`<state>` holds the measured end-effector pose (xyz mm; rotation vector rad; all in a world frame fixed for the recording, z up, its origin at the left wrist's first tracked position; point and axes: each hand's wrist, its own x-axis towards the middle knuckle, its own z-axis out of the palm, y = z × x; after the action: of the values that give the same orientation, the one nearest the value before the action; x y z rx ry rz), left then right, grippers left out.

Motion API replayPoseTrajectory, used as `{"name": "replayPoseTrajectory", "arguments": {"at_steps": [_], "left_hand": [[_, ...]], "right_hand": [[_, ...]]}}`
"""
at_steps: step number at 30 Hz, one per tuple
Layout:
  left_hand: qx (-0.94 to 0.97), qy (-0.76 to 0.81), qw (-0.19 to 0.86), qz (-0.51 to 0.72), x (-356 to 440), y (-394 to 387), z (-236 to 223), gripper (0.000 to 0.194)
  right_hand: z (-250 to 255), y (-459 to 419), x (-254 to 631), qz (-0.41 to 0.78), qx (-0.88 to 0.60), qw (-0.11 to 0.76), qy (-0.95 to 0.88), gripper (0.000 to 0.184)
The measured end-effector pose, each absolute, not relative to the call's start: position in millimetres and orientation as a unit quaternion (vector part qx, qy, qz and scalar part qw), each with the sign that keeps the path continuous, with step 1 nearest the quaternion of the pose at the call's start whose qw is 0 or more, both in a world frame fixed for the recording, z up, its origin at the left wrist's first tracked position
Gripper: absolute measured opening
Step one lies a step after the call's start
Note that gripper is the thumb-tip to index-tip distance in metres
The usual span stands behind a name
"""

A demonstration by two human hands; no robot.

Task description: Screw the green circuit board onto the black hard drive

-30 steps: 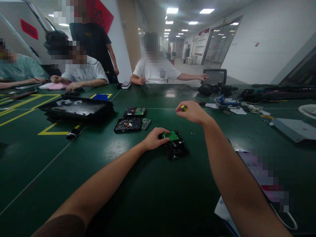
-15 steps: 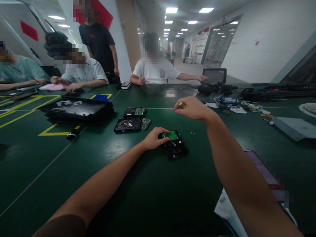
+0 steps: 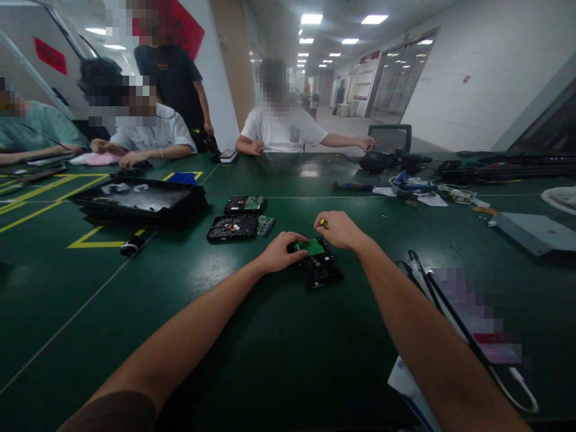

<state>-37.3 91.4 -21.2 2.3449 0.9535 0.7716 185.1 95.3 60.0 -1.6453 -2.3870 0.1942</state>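
Note:
A black hard drive (image 3: 320, 271) with a green circuit board (image 3: 312, 246) lies on the green table in front of me. My left hand (image 3: 284, 252) grips its left edge, thumb resting over the board. Just beyond the drive's far right corner, my right hand (image 3: 339, 230) is closed around a screwdriver (image 3: 324, 223) with a yellow and black handle; its shaft and tip are hard to make out. To the left lie a second hard drive (image 3: 231, 228), a third hard drive (image 3: 237, 204) and a small loose circuit board (image 3: 265, 225).
A stack of black trays (image 3: 139, 201) stands at left, near a small black cylinder (image 3: 131, 246). A phone-like device (image 3: 472, 318) with cables lies by my right forearm. A bowl of cables (image 3: 411, 183) and a grey metal box (image 3: 535, 231) are farther right. Several people are across the table.
My right hand has come down and toward me with the screwdriver, closer to the hard drive. My left hand stays on the drive.

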Motion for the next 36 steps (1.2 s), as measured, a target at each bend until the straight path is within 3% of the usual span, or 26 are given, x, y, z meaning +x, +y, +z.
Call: {"name": "replayPoseTrajectory", "arguments": {"at_steps": [9, 25, 36], "left_hand": [[0.857, 0.342, 0.244, 0.299, -38.5, 94.1, -28.0, 0.042], [0.867, 0.323, 0.243, 0.293, -39.4, 96.2, -26.7, 0.040], [0.859, 0.338, 0.247, 0.295, -38.9, 93.8, -25.8, 0.041]], "right_hand": [[78.2, 92.5, 179.7, 0.053, -0.534, 0.165, -0.827, 0.014], [47.0, 102.0, 190.5, 0.094, -0.544, 0.116, -0.826, 0.011], [70.3, 113.0, 182.5, 0.085, -0.531, 0.117, -0.835, 0.011]]}}
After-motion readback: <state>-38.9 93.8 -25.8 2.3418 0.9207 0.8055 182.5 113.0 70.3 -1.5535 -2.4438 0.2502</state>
